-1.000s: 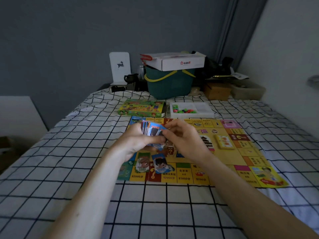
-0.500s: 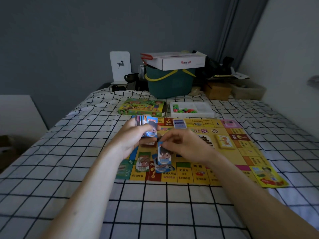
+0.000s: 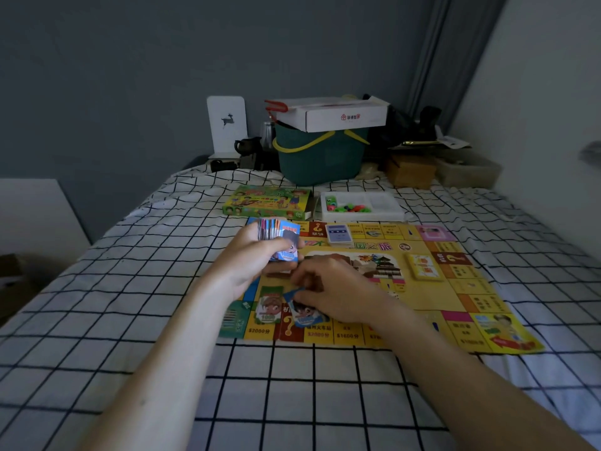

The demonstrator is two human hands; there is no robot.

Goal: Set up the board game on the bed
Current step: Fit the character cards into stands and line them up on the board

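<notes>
The left hand (image 3: 250, 255) grips the colourful card stack (image 3: 276, 236) above the yellow paper game board (image 3: 432, 297) on the bed. The right hand (image 3: 338, 288) fingers press a blue character card (image 3: 305, 312) flat; align it beside the green character card (image 3: 270, 307).

At the head of the bed a dark green basket (image 3: 320, 157) with yellow handles carries a white cardboard box (image 3: 338, 113) lying across its rim, and red-handled scissors (image 3: 276, 105) rest at the box's left end. To the basket's left a white card with a small deer figure (image 3: 227, 125) stands upright against the grey wall (image 3: 130, 76), with a small dark teapot (image 3: 247, 146) just beside its foot. To the basket's right sit a brown cardboard box (image 3: 411, 170) and, next to it, a pale translucent container (image 3: 468, 172), with a grey curtain (image 3: 455, 53) hanging behind them in the corner.
</notes>
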